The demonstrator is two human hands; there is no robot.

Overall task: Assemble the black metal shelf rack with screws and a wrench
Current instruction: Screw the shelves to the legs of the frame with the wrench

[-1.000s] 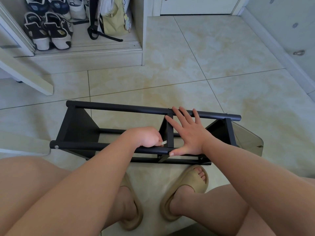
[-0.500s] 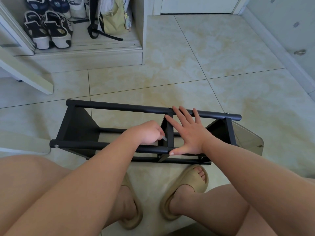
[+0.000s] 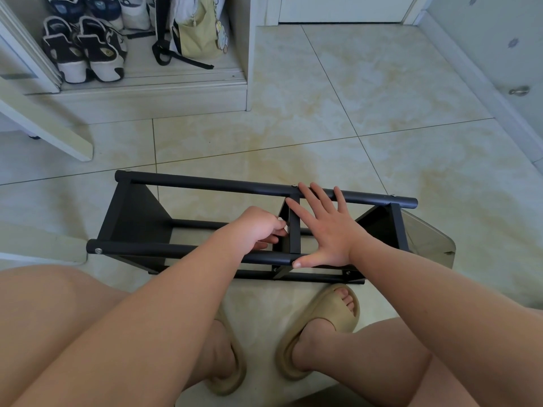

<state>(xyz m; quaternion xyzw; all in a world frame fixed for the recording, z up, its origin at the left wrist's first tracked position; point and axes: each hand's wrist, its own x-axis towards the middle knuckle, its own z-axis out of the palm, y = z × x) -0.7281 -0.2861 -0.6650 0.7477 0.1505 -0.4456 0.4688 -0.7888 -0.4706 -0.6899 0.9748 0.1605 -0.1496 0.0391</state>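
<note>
The black metal shelf rack (image 3: 188,183) lies on its side on the tiled floor in front of my feet, its two long tubes running left to right. My right hand (image 3: 326,230) lies flat on it with fingers spread, thumb on the near tube, fingertips at the far tube, just right of the middle crossbar (image 3: 294,233). My left hand (image 3: 260,227) is curled into a fist at the left side of that crossbar, pinching a small pale tool of which only a tip shows at the fingertips. Silver screw heads show at the tube ends.
A shoe cabinet (image 3: 152,95) with sneakers (image 3: 85,51) and a yellow bag (image 3: 199,33) stands at the back left. A white board (image 3: 44,124) leans at the left. A translucent grey seat edge (image 3: 429,239) sits right of the rack. My feet in beige slippers (image 3: 320,327) are below.
My left hand has risen from the near tube up along the middle crossbar. My right hand and the rack have stayed in place.
</note>
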